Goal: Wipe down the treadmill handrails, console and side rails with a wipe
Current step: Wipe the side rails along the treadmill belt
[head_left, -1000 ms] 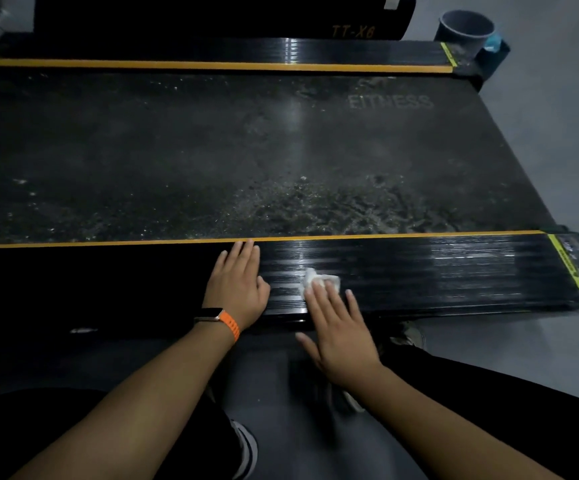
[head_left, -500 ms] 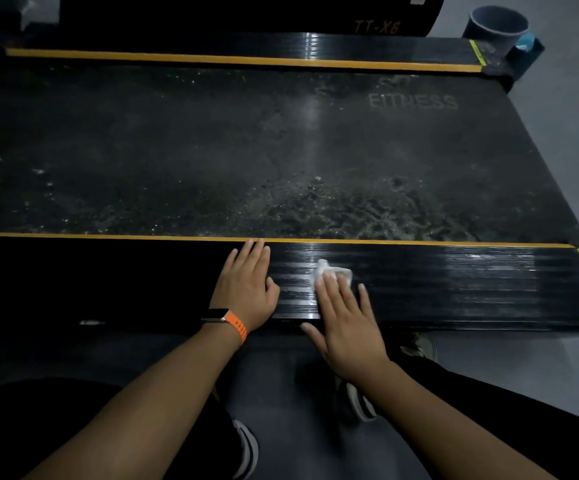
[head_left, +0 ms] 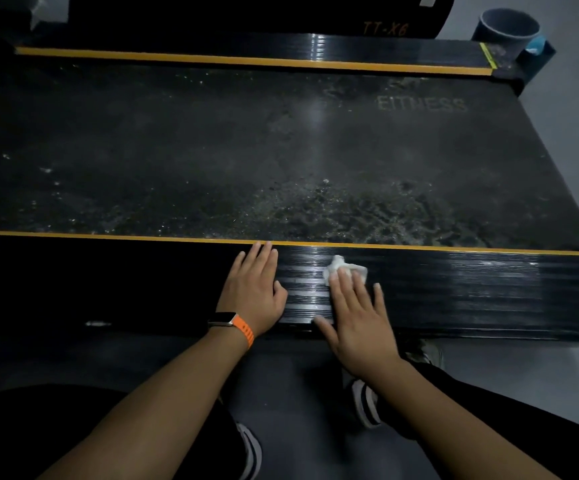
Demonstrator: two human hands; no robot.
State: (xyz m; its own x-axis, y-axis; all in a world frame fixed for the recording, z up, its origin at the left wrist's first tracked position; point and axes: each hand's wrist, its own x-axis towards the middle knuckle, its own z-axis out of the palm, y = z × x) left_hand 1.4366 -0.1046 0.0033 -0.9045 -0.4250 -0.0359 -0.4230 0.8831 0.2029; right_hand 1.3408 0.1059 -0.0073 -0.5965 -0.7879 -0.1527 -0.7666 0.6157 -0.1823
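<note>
The right grip (head_left: 357,317) lies flat with straight fingers, pressing the wipe (head_left: 343,266) onto the near side rail (head_left: 471,292), close to its yellow inner edge. The left grip (head_left: 253,292) rests flat just beside it, holding nothing. The wipe looks soft, light and crumpled. It is probably best pinned under flat fingertips, since the ribbed rail may bunch it.

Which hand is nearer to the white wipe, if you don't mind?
Right. The right hand presses the wipe under its fingers; the left hand rests on the rail to its left, apart.
</note>
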